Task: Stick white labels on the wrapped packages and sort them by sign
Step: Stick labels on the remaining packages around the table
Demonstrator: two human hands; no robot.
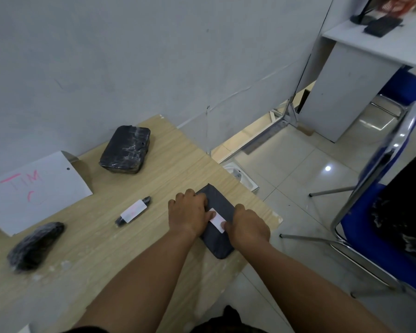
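Both forearms (139,280) reach to the table's (101,265) 3 o'clock edge. The left hand (187,213) grips the flat wrapped package (219,246), steadying it, thumb pressing the white label (217,220) flat. The right hand (248,227), fingers curled, bears on the label's 5 o'clock end; pinch or press cannot be told. The paper sign (36,193) lies at 10 o'clock, for sorting.

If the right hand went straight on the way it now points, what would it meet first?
Probably the left hand, just across the white label that both press onto the flat dark package.
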